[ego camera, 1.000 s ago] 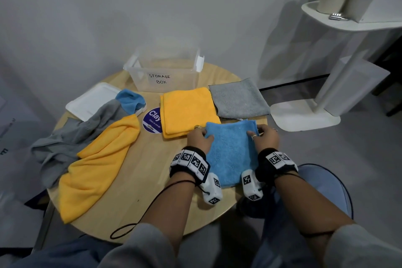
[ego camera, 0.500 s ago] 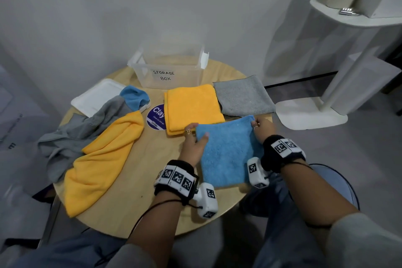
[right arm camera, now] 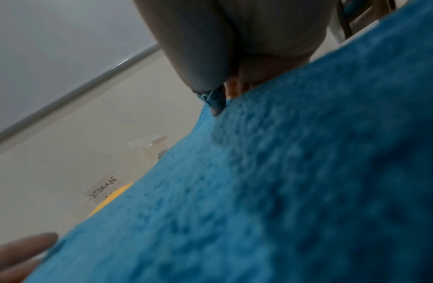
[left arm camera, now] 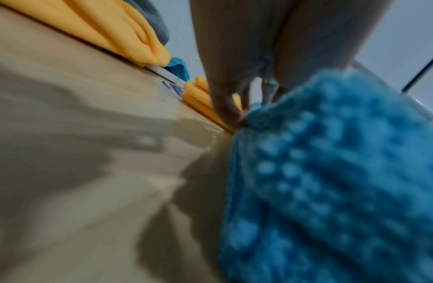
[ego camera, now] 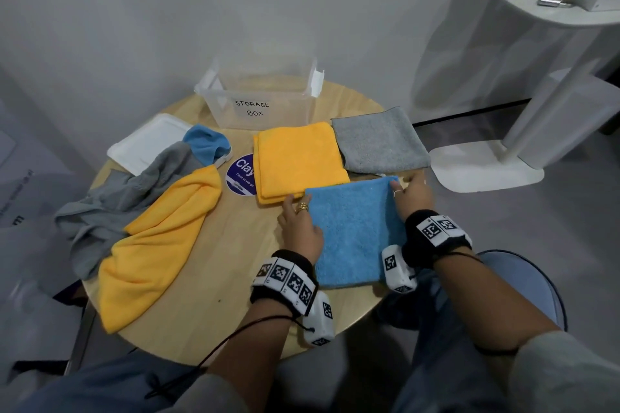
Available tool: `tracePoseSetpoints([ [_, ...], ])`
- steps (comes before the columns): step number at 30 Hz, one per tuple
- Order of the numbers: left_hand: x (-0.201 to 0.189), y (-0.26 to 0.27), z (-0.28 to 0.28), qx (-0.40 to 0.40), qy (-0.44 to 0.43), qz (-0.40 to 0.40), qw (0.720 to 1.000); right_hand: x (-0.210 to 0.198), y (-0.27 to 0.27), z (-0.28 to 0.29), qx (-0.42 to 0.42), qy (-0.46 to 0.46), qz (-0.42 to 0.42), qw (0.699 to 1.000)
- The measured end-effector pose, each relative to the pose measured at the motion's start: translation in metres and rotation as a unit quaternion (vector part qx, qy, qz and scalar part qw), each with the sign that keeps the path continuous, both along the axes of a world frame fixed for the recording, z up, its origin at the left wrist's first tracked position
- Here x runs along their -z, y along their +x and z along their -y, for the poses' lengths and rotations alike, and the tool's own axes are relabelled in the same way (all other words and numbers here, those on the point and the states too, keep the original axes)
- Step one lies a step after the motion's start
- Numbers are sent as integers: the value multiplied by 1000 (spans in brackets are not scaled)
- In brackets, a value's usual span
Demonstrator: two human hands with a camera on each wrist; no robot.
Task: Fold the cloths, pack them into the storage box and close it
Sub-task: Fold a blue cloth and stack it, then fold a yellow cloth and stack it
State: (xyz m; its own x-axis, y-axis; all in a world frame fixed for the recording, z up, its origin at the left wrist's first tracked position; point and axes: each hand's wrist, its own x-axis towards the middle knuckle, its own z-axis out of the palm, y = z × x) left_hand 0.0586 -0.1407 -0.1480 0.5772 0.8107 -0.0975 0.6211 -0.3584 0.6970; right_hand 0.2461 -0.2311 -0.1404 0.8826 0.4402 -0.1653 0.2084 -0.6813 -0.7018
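A folded blue cloth [ego camera: 355,231] lies flat at the table's near edge, large and blurred in the wrist views [left arm camera: 331,172] [right arm camera: 283,181]. My left hand [ego camera: 298,221] holds its left edge near the far corner, fingertips [left arm camera: 226,109] down beside it. The cloth's far right corner is pinched by my right hand [ego camera: 411,191]. Behind lie a folded yellow cloth [ego camera: 298,161] and a folded grey cloth [ego camera: 379,141]. The clear storage box [ego camera: 261,100] stands open at the back. Unfolded yellow [ego camera: 157,238], grey [ego camera: 110,204] and blue [ego camera: 206,144] cloths lie at the left.
The white lid [ego camera: 147,141] lies flat at the back left, partly under the crumpled cloths. A round purple sticker [ego camera: 241,174] is on the wooden table [ego camera: 235,261]. A white stand [ego camera: 486,171] is on the floor to the right.
My left hand slid from the cloth's far left corner back along its left edge. The blue cloth shifted a little and now lies squared. My right hand stayed at the far right corner.
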Motion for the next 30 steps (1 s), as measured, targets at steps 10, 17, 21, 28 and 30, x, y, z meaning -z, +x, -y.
tracePoseSetpoints([
  [10, 22, -17, 33, 248, 44, -250, 935, 27, -57, 16, -369, -275, 78, 884],
  [17, -18, -86, -49, 79, 59, -262, 960, -17, -108, -27, -288, -190, 116, 931],
  [21, -24, -176, -110, -155, 52, -184, 969, -28, -190, -97, -432, -58, 64, 898],
  [28, 15, -250, -142, -222, -7, -166, 961, -26, -285, -215, -507, -8, 83, 858],
  [30, 15, -251, -140, -222, -26, -109, 969, -26, -290, -241, -517, -53, 123, 846],
])
